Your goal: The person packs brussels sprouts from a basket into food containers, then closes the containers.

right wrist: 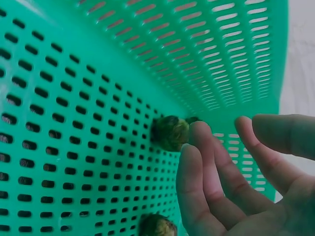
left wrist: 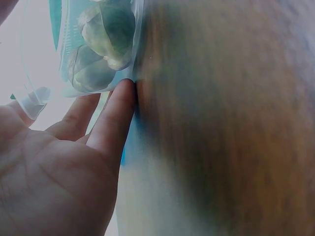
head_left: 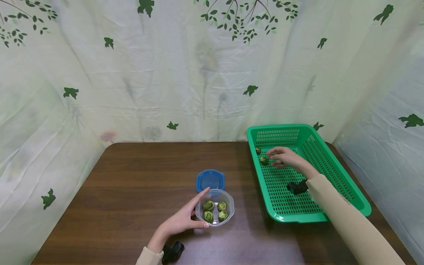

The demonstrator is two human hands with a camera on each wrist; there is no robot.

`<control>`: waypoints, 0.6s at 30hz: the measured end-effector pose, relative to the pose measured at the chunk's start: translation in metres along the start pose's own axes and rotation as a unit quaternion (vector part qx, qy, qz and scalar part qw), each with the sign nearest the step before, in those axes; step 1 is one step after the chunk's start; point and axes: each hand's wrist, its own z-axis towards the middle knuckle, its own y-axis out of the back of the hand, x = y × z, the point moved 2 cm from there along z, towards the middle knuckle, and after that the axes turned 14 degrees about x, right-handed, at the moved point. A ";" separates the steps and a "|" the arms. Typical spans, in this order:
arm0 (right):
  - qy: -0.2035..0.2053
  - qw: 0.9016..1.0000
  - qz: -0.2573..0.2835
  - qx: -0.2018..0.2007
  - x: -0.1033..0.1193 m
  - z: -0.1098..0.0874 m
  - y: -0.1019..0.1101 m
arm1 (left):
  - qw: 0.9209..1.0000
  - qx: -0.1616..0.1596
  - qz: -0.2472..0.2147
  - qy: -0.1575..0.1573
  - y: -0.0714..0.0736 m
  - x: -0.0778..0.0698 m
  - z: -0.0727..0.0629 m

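My left hand point(head_left: 179, 220) holds a small clear plastic container point(head_left: 230, 209) from its left side, thumb at the near rim and index finger at the far rim. Several Brussels sprouts point(head_left: 208, 205) lie inside it. In the left wrist view, fingertips point(left wrist: 123, 93) meet the container wall, close to the tabletop. Over in the green basket point(head_left: 298, 218), my right hand point(head_left: 291, 161) reaches toward its left wall with fingers loosely bent and nothing between them. One Brussels sprout point(head_left: 264, 161) sits just beside its fingertips, and another point(head_left: 258, 150) lies farther back.
A blue lid point(head_left: 210, 180) lies on the brown wooden table point(head_left: 149, 176) just behind the container. The slotted basket stands at the table's right side, its raised walls around my right hand. A leaf-patterned white curtain point(head_left: 185, 81) hangs behind the table and along both sides.
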 end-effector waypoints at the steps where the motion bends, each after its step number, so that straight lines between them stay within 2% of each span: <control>1: -0.003 1.000 -0.004 0.004 -0.001 0.002 0.000 | 1.000 0.000 0.000 -0.001 0.000 0.000 0.000; 18: -0.056 0.997 -0.045 0.028 -0.006 0.022 0.002 | 1.000 0.000 -0.001 0.002 0.000 0.001 0.000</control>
